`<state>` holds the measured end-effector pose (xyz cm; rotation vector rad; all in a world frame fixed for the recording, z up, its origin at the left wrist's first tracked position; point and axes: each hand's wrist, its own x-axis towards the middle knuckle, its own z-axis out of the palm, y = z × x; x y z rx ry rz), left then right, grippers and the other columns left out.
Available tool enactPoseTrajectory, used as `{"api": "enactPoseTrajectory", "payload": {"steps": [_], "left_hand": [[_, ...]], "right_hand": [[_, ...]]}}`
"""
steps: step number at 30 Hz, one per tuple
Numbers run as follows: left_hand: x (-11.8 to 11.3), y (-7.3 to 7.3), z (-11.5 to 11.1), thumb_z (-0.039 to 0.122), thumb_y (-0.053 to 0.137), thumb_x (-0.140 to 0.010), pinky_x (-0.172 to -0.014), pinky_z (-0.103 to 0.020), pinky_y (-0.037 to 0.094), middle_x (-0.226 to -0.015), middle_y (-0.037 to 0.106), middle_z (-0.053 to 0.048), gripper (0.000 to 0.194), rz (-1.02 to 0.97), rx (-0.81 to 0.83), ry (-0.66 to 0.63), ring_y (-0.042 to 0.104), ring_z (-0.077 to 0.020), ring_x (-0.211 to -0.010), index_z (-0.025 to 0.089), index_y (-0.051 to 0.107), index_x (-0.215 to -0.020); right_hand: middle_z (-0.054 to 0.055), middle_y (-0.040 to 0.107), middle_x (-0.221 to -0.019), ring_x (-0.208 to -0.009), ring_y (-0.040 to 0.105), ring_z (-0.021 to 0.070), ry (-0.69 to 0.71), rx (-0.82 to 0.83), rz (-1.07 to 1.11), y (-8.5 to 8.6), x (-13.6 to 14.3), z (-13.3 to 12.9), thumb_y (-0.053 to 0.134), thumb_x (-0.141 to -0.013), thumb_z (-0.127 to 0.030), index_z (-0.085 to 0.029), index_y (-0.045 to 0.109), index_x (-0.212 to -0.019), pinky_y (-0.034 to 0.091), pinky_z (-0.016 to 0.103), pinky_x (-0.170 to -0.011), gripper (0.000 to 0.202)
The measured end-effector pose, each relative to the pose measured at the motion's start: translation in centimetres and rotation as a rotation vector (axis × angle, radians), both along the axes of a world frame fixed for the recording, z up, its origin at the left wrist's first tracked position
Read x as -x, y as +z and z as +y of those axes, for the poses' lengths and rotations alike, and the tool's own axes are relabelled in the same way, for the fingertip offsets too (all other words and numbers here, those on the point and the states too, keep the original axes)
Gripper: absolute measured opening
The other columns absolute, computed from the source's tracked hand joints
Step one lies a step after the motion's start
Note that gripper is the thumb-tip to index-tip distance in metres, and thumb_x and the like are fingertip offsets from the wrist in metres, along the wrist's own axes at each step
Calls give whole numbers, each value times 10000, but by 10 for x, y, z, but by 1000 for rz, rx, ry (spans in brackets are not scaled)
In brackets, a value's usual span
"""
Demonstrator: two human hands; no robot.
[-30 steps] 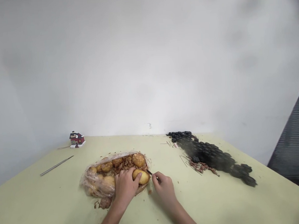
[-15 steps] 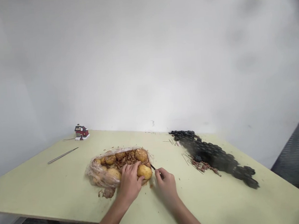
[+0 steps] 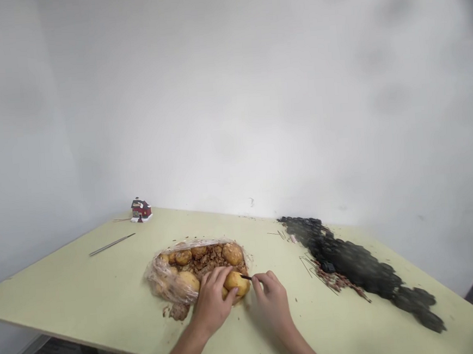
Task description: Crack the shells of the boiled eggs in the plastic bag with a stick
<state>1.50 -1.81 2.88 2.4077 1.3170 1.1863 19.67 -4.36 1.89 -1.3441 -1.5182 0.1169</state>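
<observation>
A clear plastic wrap or bag lies open on the table, holding several yellow potato-like lumps and crumbly brown material. My left hand rests over its near side, thumb and fingers closed round the right-hand yellow potato-like lump. Pinched in my right hand is a thin dark tool, its tip against that lump's upper right surface. The tool's exact kind is hidden by the fingers. A brown clump sits on the table beside the wrap's near left edge.
A small red toy house stands at the back left, with a thin metal rod in front of it. On the right stretches a long heap of black lumps, beside reddish-brown bits and bent wires. The pale yellow table meets a white wall.
The tool's tip has moved from beside the lump's right edge onto its upper surface. My right hand has risen slightly relative to the lump. The whole view has shifted.
</observation>
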Motion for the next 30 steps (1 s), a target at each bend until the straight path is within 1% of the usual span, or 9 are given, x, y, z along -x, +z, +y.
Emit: {"api": "enactPoseTrajectory", "payload": {"steps": [4, 6, 10, 13, 16, 21, 25, 28, 30], "left_hand": [[0, -2, -1, 289, 595, -861, -941, -437, 488, -1221, 620, -89, 376, -11, -1, 14, 581, -265, -1075, 242, 610, -1235], [0, -3, -1, 297, 606, -858, -937, -439, 490, -1231, 623, -93, 377, -15, -5, 22, 584, -272, -1074, 246, 617, -1231], [0, -4, 0, 307, 614, -856, -937, -441, 486, -1221, 644, -80, 380, 3, -4, 23, 587, -274, -1077, 264, 616, -1234], [-1, -5, 2, 311, 612, -856, -925, -441, 485, -1196, 650, -76, 357, 17, 15, 44, 593, -269, -1055, 258, 618, -1210], [-2, -6, 4, 286, 621, -841, -930, -439, 480, -1186, 640, -74, 325, 13, 25, 65, 581, -269, -1072, 250, 616, -1164], [-2, -12, 6, 245, 641, -808, -935, -443, 484, -1158, 635, -80, 323, -20, 25, 83, 580, -274, -1074, 236, 597, -1127], [-2, -13, 6, 229, 674, -771, -932, -453, 491, -1143, 643, -93, 370, -48, 13, 93, 590, -286, -1072, 223, 588, -1130], [-2, -13, 6, 208, 678, -764, -929, -447, 493, -1138, 645, -82, 362, -55, 21, 79, 593, -282, -1067, 235, 594, -1114], [-2, -12, 6, 201, 674, -766, -920, -439, 495, -1138, 644, -76, 353, -62, 34, 70, 595, -277, -1059, 242, 597, -1108]], "right_hand": [[14, 548, -671, -632, 562, 177, 12, -20, -44, 11, -6, 12, 479, -919, -310, -188, 644, -725, 393, 267, -611, 282], [10, 548, -663, -628, 562, 174, 34, -30, -65, 13, -8, 19, 488, -901, -285, -188, 624, -705, 380, 264, -607, 258], [13, 587, -671, -626, 574, 162, 101, -41, -65, 4, -9, 27, 448, -932, -287, -188, 605, -718, 391, 245, -594, 282], [26, 605, -679, -626, 580, 165, 104, -40, -30, -8, -10, 28, 420, -955, -304, -185, 587, -719, 401, 242, -579, 313], [25, 601, -656, -606, 576, 167, 109, -37, -18, -15, -13, 26, 438, -943, -306, -187, 573, -692, 400, 243, -557, 309], [26, 601, -626, -587, 587, 169, 152, -47, -41, -13, -15, 21, 440, -928, -286, -187, 586, -673, 406, 239, -529, 309], [40, 654, -666, -597, 618, 167, 189, -55, -64, -9, -11, 17, 420, -957, -307, -185, 640, -736, 430, 229, -527, 335], [39, 681, -680, -573, 627, 163, 202, -43, -88, -11, -9, 17, 416, -965, -329, -192, 674, -779, 436, 222, -521, 345], [49, 692, -684, -544, 619, 166, 181, -30, -92, -15, -10, 17, 409, -967, -356, -188, 687, -799, 433, 230, -514, 366]]}}
